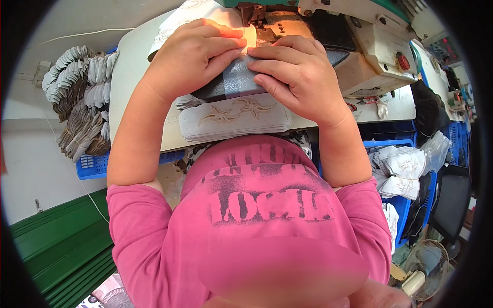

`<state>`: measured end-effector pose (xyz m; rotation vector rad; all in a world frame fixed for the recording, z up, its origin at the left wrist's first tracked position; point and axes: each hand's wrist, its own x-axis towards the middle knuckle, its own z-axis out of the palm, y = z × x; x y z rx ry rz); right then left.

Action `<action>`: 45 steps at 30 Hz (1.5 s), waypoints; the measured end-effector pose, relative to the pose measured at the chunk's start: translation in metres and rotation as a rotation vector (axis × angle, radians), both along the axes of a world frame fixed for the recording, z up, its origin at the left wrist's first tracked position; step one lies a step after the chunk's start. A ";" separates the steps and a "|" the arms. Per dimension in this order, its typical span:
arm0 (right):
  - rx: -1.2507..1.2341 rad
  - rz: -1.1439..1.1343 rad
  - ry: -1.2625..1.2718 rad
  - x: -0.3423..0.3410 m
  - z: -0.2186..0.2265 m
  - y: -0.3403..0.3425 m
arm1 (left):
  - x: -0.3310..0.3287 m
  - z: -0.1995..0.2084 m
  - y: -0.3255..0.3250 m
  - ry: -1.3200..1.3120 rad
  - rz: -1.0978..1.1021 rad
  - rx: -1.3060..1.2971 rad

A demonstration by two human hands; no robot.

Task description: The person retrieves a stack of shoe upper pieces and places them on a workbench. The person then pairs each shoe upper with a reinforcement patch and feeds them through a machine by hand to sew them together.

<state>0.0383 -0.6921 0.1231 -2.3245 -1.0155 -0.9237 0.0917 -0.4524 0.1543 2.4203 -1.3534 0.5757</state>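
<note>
Under the sewing machine's needle area [254, 20], a small pale piece of material [250, 38] glows in the lamp light. My left hand [192, 54] reaches in from the left, its thumb and fingers closed on the edge of that piece. From the other side comes my right hand [300, 74], fingers stretched and apart, the foremost fingertips resting by the piece's near edge. A black leather-like surface with a grey strip [233, 84] lies beneath both hands. Close to my body is a stack of white pieces with tan floral embroidery [233, 119].
Bundled white and brown pieces [84, 97] are piled at the left over a blue crate [92, 167]. The machine's body [380, 56] fills the upper right. Tied white embroidered pieces [400, 169] sit in blue crates at my right, and a fan [429, 262] stands lower right.
</note>
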 end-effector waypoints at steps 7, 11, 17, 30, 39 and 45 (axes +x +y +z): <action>-0.013 0.004 0.060 -0.004 0.004 -0.001 | 0.002 0.000 -0.002 -0.022 0.083 0.093; -0.010 0.008 0.067 -0.004 0.003 -0.001 | 0.003 0.001 -0.006 -0.016 0.173 0.137; 0.029 0.000 -0.001 0.002 -0.003 0.000 | 0.016 0.001 -0.013 -0.027 0.255 0.173; 0.255 0.217 -0.086 -0.042 -0.016 -0.001 | -0.017 0.015 -0.003 0.027 0.510 0.232; 0.332 0.651 0.660 -0.066 -0.064 0.035 | -0.045 0.013 -0.008 0.004 0.084 0.099; 0.223 0.688 0.838 -0.068 -0.056 0.035 | -0.042 0.002 -0.021 0.009 0.349 0.058</action>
